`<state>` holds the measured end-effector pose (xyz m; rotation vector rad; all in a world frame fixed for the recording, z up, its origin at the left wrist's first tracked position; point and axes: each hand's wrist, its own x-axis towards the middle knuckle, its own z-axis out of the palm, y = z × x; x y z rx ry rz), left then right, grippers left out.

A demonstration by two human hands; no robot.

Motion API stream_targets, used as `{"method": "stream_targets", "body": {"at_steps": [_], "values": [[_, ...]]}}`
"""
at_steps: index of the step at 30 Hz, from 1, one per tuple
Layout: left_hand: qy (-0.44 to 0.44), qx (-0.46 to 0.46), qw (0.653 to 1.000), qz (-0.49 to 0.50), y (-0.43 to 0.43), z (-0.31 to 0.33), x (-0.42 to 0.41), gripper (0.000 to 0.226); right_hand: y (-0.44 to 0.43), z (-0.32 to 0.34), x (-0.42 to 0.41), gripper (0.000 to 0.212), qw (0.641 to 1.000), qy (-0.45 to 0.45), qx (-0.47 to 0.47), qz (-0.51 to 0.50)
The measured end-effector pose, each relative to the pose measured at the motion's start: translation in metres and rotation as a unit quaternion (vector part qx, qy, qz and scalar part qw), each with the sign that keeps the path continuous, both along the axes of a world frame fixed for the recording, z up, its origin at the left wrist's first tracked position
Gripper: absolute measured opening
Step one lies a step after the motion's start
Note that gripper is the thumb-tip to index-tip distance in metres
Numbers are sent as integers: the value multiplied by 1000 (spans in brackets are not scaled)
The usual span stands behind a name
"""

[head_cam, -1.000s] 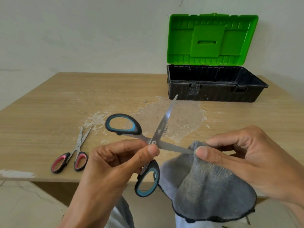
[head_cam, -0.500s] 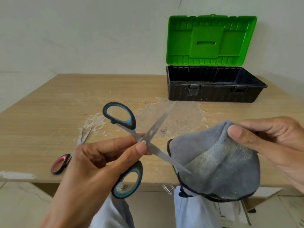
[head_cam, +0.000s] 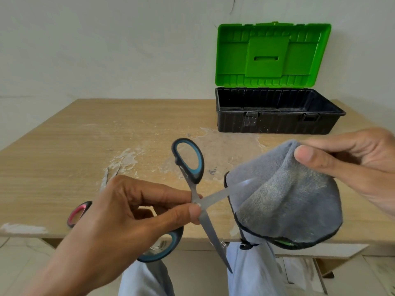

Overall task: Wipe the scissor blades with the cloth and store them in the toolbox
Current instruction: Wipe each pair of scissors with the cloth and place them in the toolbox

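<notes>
My left hand pinches the blue-and-black scissors at the pivot, blades spread wide. One blade points down toward my lap; the other blade reaches right and lies against the grey cloth. My right hand pinches the top of that cloth, which hangs in front of the table's near edge. The toolbox stands open at the back right, black tub below, green lid upright. A second pair, the red-handled scissors, lies on the table to the left, mostly hidden behind my left hand.
The wooden table has pale scuffed patches in its middle. A white wall rises directly behind the toolbox. My knees in light trousers show below the table's front edge.
The scissors have turned clockwise in my left hand, one blade now pointing down. The cloth has been lifted off the blade and shifted right and up, and the other blade now meets it.
</notes>
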<state>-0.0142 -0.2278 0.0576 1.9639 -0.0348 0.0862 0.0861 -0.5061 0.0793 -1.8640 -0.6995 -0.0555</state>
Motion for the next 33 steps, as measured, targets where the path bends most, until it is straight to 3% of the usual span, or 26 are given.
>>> {"method": "stream_targets", "body": {"at_steps": [5,10,17,21,27,33], "values": [[23,11,999,-25,-6,6,2,12,6,5,2,22,999,-5,-20,47],[22,37,998,-41,-9,11,7,11,15,10,3,16,985,0,-115,131],[16,75,994,-74,-4,18,3,9,11,18,12,15,984,-11,-143,106],[15,79,994,-78,-7,18,4,9,15,18,6,20,978,-2,-153,143],[-2,27,999,-41,-12,19,8,11,42,11,-14,21,973,0,-161,163],[41,-16,997,-70,-7,15,7,11,52,0,-24,19,972,29,-186,142]]}}
